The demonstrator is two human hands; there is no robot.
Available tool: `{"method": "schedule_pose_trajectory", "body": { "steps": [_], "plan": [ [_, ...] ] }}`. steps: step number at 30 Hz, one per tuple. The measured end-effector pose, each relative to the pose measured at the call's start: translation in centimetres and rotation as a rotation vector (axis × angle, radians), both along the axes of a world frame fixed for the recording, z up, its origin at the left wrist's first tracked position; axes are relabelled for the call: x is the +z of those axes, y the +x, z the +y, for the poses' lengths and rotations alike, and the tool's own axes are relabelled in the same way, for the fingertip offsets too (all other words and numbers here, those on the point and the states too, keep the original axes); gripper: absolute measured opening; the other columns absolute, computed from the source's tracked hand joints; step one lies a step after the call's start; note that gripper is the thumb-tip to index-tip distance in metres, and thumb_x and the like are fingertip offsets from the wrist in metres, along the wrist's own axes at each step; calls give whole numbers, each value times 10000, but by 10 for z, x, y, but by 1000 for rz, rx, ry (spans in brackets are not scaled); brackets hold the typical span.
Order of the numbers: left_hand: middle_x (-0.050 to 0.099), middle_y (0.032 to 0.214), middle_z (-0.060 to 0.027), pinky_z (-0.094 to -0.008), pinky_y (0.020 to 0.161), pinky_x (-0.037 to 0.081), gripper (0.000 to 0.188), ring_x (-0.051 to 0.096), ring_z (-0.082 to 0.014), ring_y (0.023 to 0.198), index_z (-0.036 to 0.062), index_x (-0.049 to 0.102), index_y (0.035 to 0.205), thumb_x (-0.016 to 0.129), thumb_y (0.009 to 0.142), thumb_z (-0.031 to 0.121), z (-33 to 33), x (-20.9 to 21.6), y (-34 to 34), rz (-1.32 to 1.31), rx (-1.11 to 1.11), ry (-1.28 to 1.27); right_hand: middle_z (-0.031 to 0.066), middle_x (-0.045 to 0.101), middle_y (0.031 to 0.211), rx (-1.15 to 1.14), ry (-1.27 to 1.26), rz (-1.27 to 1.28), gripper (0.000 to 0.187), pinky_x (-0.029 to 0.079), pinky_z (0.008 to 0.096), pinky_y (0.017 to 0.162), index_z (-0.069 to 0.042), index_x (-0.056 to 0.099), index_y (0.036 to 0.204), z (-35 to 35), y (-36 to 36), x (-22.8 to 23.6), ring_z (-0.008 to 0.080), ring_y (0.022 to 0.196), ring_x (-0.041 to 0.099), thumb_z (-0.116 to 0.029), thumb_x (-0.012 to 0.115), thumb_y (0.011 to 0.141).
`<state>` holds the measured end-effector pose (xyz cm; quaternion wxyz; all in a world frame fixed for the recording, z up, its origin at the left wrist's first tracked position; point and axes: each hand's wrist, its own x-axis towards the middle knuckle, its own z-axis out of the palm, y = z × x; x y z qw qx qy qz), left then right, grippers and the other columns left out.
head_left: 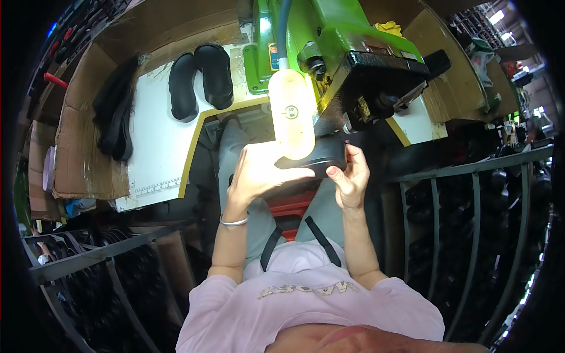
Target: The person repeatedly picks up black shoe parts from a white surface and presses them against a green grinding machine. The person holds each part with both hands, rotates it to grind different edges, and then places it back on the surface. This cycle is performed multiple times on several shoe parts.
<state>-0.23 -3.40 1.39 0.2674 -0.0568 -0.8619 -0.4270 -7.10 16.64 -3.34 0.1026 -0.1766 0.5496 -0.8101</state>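
Work looks midway: one curved black piece (pixel 329 155) sits before the green machine (pixel 347 26), while two black sole-like pieces (pixel 213 76) on the counter (pixel 154 126) may be finished or waiting; we cannot tell. Our right hand (pixel 352 181) pinches the piece's right end; our left hand (pixel 258 175) lays a thumb along the near edge, but we cannot tell whether its fingers, behind the lamp (pixel 291 129), grip. The piece looks smooth, faintly glossy.
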Motion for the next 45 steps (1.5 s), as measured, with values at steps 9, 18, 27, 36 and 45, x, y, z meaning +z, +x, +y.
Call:
{"method": "schedule_pose_trajectory", "body": {
  "steps": [9, 18, 27, 36, 45],
  "plan": [
    [716, 825, -92, -288, 683, 531, 373, 672, -147, 708, -22, 684, 909, 870, 688, 213, 12, -49, 20, -197, 80, 359, 88, 581, 1061, 0, 91, -27, 631, 478, 302, 888, -2, 456, 1159, -15, 3, 10, 174, 976, 582, 36, 838, 658],
    [594, 1117, -89, -307, 862, 515, 880, 608, -167, 978, -14, 450, 1221, 839, 631, 510, 74, -116, 14, 215, 265, 955, 103, 544, 1039, -7, 208, 343, 651, 439, 170, 569, -14, 444, 1103, -31, 18, -1, 50, 720, 497, 120, 835, 600],
    [627, 1090, -101, -325, 862, 521, 745, 630, -195, 960, -15, 476, 1210, 899, 654, 244, 75, -121, -2, 154, 21, 888, 88, 606, 1179, 317, 588, -168, 649, 460, 340, 938, -22, 537, 1252, 35, 19, -81, 167, 1095, 571, -100, 851, 690],
    [558, 1195, -124, -340, 992, 428, 548, 548, -216, 1122, -40, 494, 1222, 755, 741, -31, 61, -67, 14, 189, 211, 840, 94, 621, 1119, 374, 221, -498, 386, 494, 277, 912, -1, 555, 1153, 55, 39, -135, 154, 1035, 599, 43, 708, 801],
    [581, 1078, -127, -397, 1030, 403, 565, 528, -277, 1136, 49, 485, 1119, 759, 634, -48, -103, 39, 76, 643, 191, 360, 112, 658, 983, 400, 309, -506, 288, 557, 306, 762, -11, 565, 1079, 52, 42, -134, 185, 915, 659, -17, 709, 830]
  ]
}}
